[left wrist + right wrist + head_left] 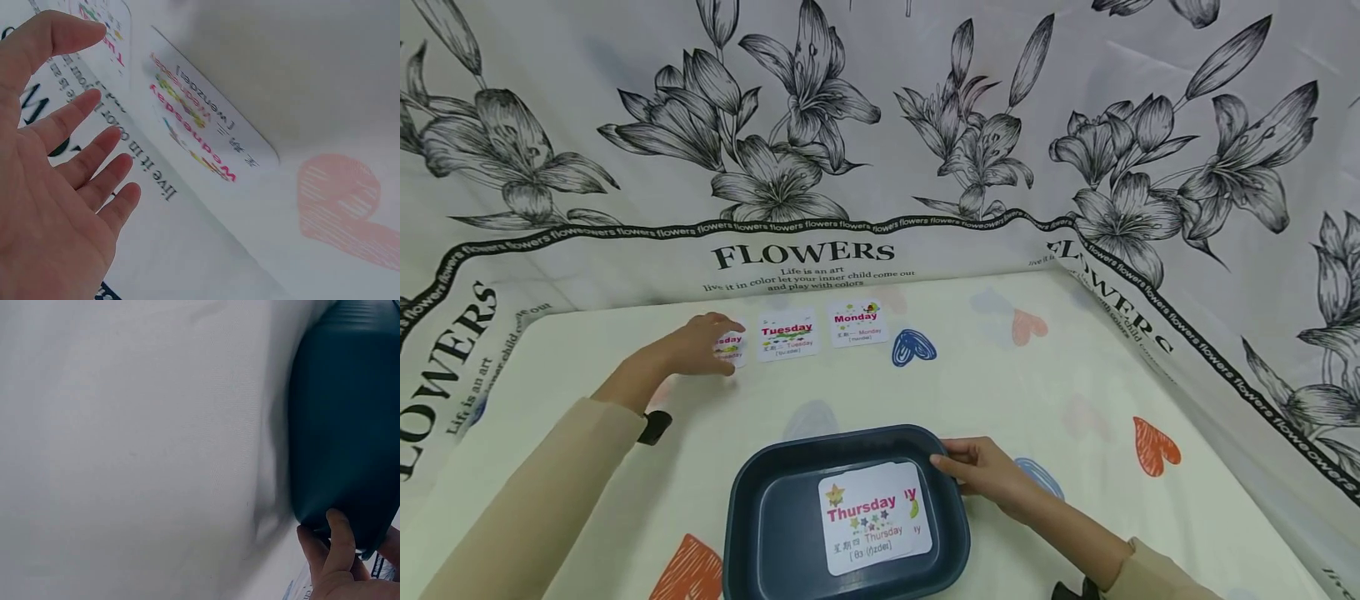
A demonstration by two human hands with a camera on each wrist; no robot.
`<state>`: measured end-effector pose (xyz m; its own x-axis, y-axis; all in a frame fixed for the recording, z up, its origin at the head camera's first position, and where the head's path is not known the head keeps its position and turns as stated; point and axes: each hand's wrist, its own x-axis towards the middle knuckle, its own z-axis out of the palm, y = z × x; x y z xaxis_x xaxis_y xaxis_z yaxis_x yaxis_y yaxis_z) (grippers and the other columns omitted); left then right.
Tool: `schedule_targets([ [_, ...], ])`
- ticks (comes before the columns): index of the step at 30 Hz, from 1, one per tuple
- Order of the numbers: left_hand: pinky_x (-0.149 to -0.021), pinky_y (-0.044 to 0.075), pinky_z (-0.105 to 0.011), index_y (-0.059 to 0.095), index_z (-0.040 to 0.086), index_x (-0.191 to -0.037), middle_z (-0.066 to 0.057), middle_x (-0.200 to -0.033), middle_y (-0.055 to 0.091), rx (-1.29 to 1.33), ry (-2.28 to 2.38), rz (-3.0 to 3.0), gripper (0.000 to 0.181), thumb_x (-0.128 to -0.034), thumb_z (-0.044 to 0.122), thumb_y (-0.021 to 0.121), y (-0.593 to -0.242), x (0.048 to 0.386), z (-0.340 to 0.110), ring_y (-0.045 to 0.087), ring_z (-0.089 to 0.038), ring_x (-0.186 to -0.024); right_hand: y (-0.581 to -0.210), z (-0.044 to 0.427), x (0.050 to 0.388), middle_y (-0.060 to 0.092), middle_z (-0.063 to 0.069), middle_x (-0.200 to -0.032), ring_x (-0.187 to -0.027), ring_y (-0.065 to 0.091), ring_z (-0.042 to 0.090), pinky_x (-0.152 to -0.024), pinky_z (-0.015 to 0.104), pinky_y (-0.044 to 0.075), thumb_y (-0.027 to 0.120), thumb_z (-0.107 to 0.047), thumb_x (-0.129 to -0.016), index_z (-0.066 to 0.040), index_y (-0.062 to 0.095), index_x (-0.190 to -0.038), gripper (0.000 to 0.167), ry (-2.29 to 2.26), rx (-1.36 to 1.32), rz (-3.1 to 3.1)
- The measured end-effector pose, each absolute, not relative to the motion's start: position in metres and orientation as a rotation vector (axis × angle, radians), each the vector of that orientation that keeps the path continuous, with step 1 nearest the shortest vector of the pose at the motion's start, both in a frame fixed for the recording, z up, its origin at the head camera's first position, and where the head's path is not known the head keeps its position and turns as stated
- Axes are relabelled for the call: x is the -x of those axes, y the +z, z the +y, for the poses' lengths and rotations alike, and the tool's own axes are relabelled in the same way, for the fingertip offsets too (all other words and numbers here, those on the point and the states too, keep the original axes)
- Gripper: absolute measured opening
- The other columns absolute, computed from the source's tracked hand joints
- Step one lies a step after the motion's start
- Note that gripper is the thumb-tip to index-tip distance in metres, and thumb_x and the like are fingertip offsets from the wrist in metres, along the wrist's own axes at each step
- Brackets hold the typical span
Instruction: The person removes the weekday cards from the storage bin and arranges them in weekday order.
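My left hand (700, 346) hovers at the Wednesday card (197, 115), partly covering it in the head view. In the left wrist view the fingers are spread and slightly bent, apart from the card. The Tuesday card (787, 347) and the Monday card (857, 325) lie to its right in a row. My right hand (988, 477) grips the right rim of a dark blue tray (786, 533), thumb on top and fingers beneath. Inside the tray is the Thursday card (861, 521), overlapping another card (919, 512) of which only an edge with "y" shows.
A whitish tablecloth (1000, 383) with printed hearts covers the table. Behind it hangs a white curtain (925, 250) printed with black flowers and lettering, which also runs along both sides.
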<state>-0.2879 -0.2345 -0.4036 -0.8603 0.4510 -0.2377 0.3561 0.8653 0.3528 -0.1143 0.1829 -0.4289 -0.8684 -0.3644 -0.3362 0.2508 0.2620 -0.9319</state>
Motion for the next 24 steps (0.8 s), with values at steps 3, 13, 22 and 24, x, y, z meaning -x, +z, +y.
schedule_targets([
  [3, -0.099, 0.027, -0.061, 0.047, 0.0, -0.13, -0.027, -0.133, 0.038, -0.67, 0.453, 2.728, 0.061, -0.0766, 0.018, 0.069, -0.4, 0.279, -0.228, 0.03, -0.046, -0.124, -0.429, 0.183, 0.114, 0.061, 0.023, -0.114, -0.098, 0.064, 0.031, -0.075, 0.041, 0.053, 0.06, -0.024, -0.09, 0.009, 0.051, -0.125, 0.05, -1.651, 0.092, 2.036],
  [13, -0.098, 0.032, -0.058, 0.049, 0.005, -0.129, -0.023, -0.132, 0.044, -0.736, 0.459, 2.755, 0.055, -0.0789, 0.017, 0.066, -0.391, 0.257, -0.217, 0.038, -0.041, -0.123, -0.431, 0.184, 0.113, 0.062, 0.022, -0.114, -0.099, 0.064, 0.03, -0.075, 0.04, 0.053, 0.061, -0.026, -0.089, 0.009, 0.05, -0.126, 0.052, -1.654, 0.084, 2.036],
  [22, -0.095, 0.039, -0.053, 0.053, 0.007, -0.129, -0.017, -0.127, 0.052, -0.897, 0.427, 2.813, 0.051, -0.0812, 0.021, 0.064, -0.378, 0.236, -0.201, 0.046, -0.036, -0.119, -0.431, 0.184, 0.113, 0.061, 0.023, -0.115, -0.1, 0.063, 0.031, -0.076, 0.04, 0.053, 0.061, -0.026, -0.089, 0.009, 0.05, -0.126, 0.052, -1.654, 0.083, 2.034],
  [24, -0.093, 0.04, -0.052, 0.053, 0.009, -0.129, -0.015, -0.127, 0.053, -0.923, 0.392, 2.84, 0.051, -0.0812, 0.024, 0.064, -0.376, 0.23, -0.196, 0.049, -0.035, -0.117, -0.431, 0.184, 0.113, 0.061, 0.023, -0.115, -0.1, 0.063, 0.031, -0.076, 0.04, 0.053, 0.061, -0.026, -0.089, 0.009, 0.05, -0.126, 0.052, -1.656, 0.086, 2.033],
])
